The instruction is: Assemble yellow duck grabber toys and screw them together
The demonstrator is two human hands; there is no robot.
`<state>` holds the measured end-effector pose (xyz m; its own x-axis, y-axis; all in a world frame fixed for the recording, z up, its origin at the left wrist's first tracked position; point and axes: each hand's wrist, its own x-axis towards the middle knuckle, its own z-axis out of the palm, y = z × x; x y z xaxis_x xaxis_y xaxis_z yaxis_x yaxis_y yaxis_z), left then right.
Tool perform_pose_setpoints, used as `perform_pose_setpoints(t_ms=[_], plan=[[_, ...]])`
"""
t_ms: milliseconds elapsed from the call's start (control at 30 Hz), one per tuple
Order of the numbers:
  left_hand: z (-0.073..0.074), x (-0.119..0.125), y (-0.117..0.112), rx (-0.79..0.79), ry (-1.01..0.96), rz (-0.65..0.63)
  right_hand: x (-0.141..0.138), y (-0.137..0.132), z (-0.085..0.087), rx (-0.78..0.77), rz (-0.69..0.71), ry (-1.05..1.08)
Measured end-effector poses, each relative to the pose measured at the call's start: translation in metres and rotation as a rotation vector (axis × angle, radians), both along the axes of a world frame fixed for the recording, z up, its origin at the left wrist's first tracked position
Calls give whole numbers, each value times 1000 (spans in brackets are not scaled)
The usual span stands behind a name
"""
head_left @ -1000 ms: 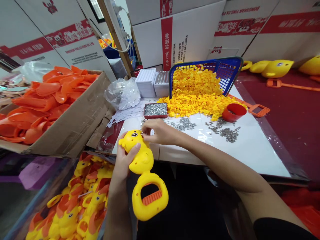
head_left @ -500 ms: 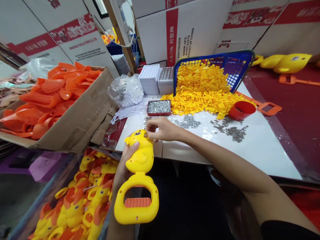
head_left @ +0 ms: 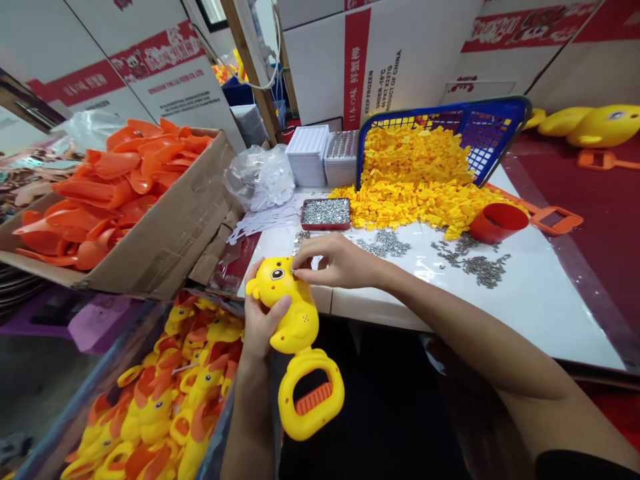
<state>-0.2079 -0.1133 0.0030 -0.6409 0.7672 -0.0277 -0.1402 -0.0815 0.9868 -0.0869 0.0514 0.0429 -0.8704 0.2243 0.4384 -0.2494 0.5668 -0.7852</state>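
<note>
My left hand [head_left: 264, 321] grips a yellow duck-shaped toy [head_left: 295, 340] by its body, head up, with its loop handle and orange trigger hanging below the table edge. My right hand [head_left: 334, 261] rests at the top of the toy's head, fingers pinched together against it; whatever they pinch is too small to make out. Just behind my right hand a small red tray of silver screws [head_left: 326, 213] sits on the white table [head_left: 525, 300], with loose screws [head_left: 470, 260] scattered nearby.
A tipped blue basket [head_left: 493, 137] spills yellow plastic pieces [head_left: 420, 190] across the table, next to a red cup [head_left: 497, 222]. A cardboard box of orange parts [head_left: 125, 173] stands left. A bin of finished yellow toys [head_left: 165, 407] lies below left. Cartons line the back.
The toy has swung in my left hand: its handle tilted from lower left back to lower right. My right hand stays pinched at the toy's head.
</note>
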Motion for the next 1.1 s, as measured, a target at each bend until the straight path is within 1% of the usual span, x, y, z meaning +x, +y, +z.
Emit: perform_pose_setpoints(t_ms=[100,167,200,267,333,400,433,500,533,567,633,667,733,767,800,867,933,1033,1100], plan=[[1,-1,-1,-10,23,0,2,-1,2,91,-14,14],[3,0,-2,1,14,-9,2,-1,4,80,-21,0],[3,1,-3,13,-4,-14,3,-1,5,48,-16,-13],[1,3,-5,43,-57,-26,4,-2,7,-62,10,-49],[-4,4,-6,73,-105,-43,3,-3,8,-228,44,-84],[-11,1,-6,93,-93,-46,0,-5,7,-411,43,-69],[-14,-1,-5,94,-47,-34,-3,-6,5,-496,13,-37],[-12,-6,3,72,128,10,-10,-4,-1,-650,-114,53],[-6,-8,9,54,254,33,-13,-2,-6,-725,-200,91],[2,-9,16,29,401,45,-16,2,-11,-797,-295,111],[26,-6,36,-54,751,28,-19,13,-21,-901,-466,110],[39,-3,47,-155,942,-26,-19,20,-25,-922,-528,102],[63,4,68,-475,1256,-163,-18,35,-33,-902,-603,88],[72,8,78,-613,1384,-238,-17,42,-36,-873,-625,88],[77,11,85,-716,1486,-311,-16,47,-38,-841,-642,90],[80,15,94,-843,1628,-405,-13,55,-41,-776,-665,87],[75,15,94,-888,1731,-420,-13,58,-43,-716,-673,76],[64,11,87,-880,1895,-404,-13,56,-45,-637,-676,52],[62,8,83,-856,1966,-420,-14,54,-46,-598,-674,37]])
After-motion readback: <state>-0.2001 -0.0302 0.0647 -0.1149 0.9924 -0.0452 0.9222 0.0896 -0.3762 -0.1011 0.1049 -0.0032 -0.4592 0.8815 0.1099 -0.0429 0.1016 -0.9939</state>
